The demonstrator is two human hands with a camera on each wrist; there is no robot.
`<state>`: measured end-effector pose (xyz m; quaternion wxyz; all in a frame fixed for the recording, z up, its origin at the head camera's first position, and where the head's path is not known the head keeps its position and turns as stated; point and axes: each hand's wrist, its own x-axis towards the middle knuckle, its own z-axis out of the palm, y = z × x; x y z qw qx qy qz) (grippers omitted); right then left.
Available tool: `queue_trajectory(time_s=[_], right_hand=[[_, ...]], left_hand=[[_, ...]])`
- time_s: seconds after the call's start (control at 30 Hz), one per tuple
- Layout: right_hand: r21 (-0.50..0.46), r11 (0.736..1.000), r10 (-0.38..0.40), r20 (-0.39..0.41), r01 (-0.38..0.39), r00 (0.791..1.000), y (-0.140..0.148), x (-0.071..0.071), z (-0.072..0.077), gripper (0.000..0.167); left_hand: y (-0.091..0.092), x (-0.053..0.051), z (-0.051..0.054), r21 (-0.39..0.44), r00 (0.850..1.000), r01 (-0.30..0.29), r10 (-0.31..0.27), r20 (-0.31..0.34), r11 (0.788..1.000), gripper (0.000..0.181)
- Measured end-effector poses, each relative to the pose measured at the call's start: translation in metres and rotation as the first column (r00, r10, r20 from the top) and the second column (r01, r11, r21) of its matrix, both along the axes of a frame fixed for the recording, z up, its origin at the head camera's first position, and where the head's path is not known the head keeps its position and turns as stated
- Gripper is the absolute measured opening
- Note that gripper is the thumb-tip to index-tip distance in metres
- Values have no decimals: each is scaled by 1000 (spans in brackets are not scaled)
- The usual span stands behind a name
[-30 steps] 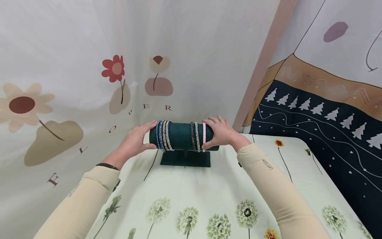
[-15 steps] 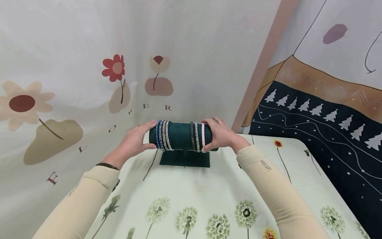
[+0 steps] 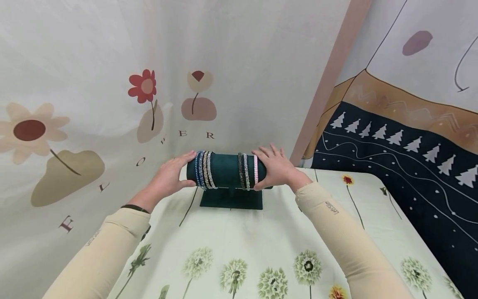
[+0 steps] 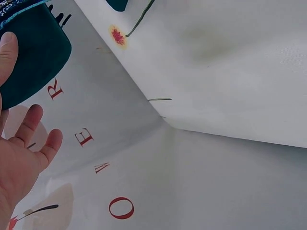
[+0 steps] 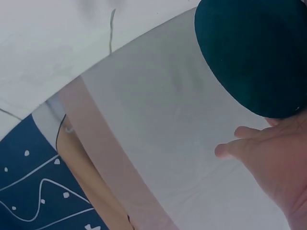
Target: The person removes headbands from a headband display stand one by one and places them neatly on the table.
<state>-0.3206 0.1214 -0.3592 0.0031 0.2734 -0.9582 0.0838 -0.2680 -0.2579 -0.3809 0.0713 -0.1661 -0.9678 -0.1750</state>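
Note:
In the head view, a dark green velvet bracelet stand [image 3: 225,171] sits on the table, its padded roll lying crosswise above a flat base. Several blue, gold and silver bracelets [image 3: 205,169] circle its left part. Toward the right are dark and silver bracelets [image 3: 244,171], with a pink bracelet [image 3: 255,169] nearer the end. My left hand [image 3: 168,176] holds the roll's left end between thumb and fingers. At the right end, my right hand [image 3: 276,167] has its thumb and index finger on the pink bracelet, other fingers spread. The right wrist view shows the roll's bare end face [image 5: 254,57].
The stand rests on a flower-printed tablecloth [image 3: 239,232]. Close behind it hangs a pale curtain [image 3: 246,83] with printed flowers and letters. A dark blue cloth with white trees [image 3: 396,166] hangs beyond the table's right edge.
My right hand's outer fingers drew in half a second ago and are spread again now. The pink bracelet shifted slightly left, then back right. My left hand has stayed in place.

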Motion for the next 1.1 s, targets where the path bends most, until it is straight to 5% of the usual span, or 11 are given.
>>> queue_trajectory(time_s=[0.8,1.1], right_hand=[[-92,995,-39,55,43,998,33,5,0,122],[-182,980,-50,135,75,990,48,5,-6,117]], left_hand=[[1,2,-2,36,1000,-4,4,8,999,103],[0,1,-5,41,1000,2,-3,14,999,101]])
